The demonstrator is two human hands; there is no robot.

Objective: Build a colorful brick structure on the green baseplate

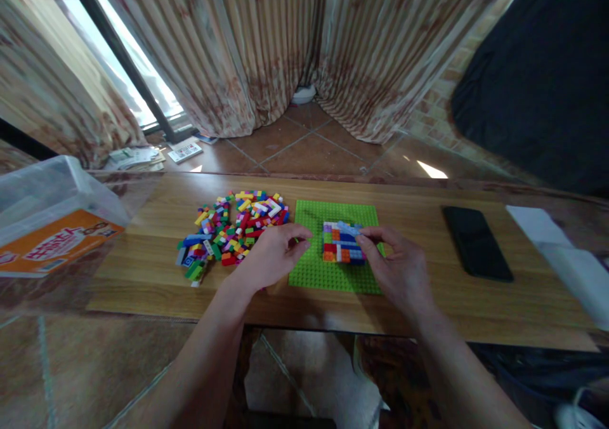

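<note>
A green studded baseplate [309,277] lies on the wooden table, bearing a block of multicoloured toy bricks [333,245] built up near its middle. My right hand [397,267] is at the right side of that block, thumb and fingers pinched on a light blue brick [349,228] over its top back part. Whether this brick touches the block I cannot tell. My left hand [273,254] hovers at the plate's left edge, thumb and forefinger curled close together with a small gap between their tips. Nothing shows between them. Left of it spreads a pile of loose bricks [223,226], partly hidden by the hand.
A black phone [477,243] and white paper [542,229] lie on the table [419,226] to the right. At the far left stands a clear plastic box [42,184] with an orange label. Patterned curtains [266,48] hang beyond the table.
</note>
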